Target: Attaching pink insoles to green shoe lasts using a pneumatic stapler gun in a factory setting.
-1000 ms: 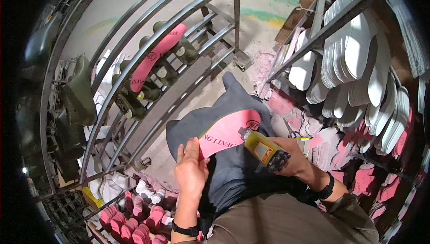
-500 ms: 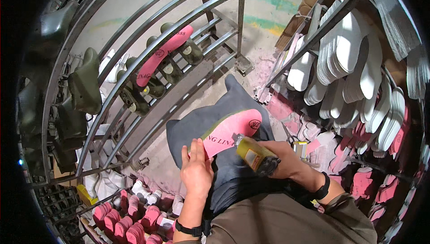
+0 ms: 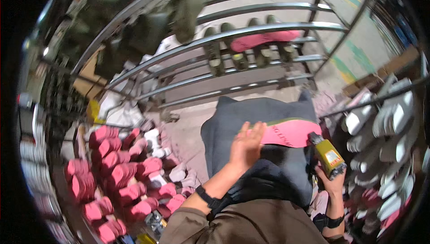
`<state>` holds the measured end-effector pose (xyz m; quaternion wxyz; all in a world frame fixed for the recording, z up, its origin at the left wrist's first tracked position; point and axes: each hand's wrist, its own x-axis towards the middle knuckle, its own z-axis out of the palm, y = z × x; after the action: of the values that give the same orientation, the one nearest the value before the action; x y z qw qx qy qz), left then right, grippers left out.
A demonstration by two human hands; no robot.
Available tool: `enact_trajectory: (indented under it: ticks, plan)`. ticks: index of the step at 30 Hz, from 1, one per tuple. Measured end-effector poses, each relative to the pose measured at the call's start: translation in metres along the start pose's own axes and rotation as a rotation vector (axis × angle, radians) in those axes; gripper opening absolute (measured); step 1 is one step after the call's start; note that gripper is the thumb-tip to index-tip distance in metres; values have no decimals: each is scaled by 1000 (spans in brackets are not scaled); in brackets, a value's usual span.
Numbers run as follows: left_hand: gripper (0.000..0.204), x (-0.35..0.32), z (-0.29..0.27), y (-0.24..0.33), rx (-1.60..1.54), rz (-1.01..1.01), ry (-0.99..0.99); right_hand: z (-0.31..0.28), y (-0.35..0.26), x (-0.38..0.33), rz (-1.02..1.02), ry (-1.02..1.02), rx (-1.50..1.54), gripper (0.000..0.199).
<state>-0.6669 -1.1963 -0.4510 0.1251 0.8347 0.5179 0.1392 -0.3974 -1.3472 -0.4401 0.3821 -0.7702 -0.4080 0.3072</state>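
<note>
A pink insole (image 3: 286, 133) with dark printing lies across the dark grey cloth (image 3: 233, 109) spread over my lap. A thin olive-green edge shows along its far side; what that belongs to is hidden. My left hand (image 3: 248, 145) is open, fingers stretched out, resting at the insole's left end. My right hand (image 3: 332, 182) is closed round a yellow-green, box-shaped container (image 3: 328, 154) with a dark end. That dark end is at the right end of the insole; whether it touches cannot be made out.
Ahead stands a metal rack (image 3: 268, 28) with olive boots (image 3: 186, 17) and another pink insole (image 3: 264, 41). Stacks of pink insoles (image 3: 123, 172) fill the left side. White insoles (image 3: 394, 114) stand in stacks at right, behind a dark bar (image 3: 376, 97).
The view has swung to the left. My right hand has moved the container from the insole's middle to its right end. My left hand remains at the left end.
</note>
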Motion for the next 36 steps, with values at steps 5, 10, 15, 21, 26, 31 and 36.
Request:
enact_trajectory:
  ticks: [5,10,15,21,26,31,36]
  plan:
    - [64,-7,6,-18,-220,8,3,-3,-41,11,-73,-110,189,35]
    - [75,0,5,-20,-114,0,-140,-7,-89,15,106,-233,457,39]
    - [87,13,-24,-11,-353,27,-127,-3,-145,30,-68,-263,604,49]
    - [73,21,-112,46,-1259,-5,98,18,-217,52,-267,-333,698,51]
    - [78,-3,-123,44,-806,19,394,56,-244,45,-384,-495,685,54]
    - [80,-29,-119,32,-719,-113,382,88,-232,35,-336,-597,729,53]
    - [75,-37,-103,25,-592,-167,352,96,-230,38,-317,-641,745,54]
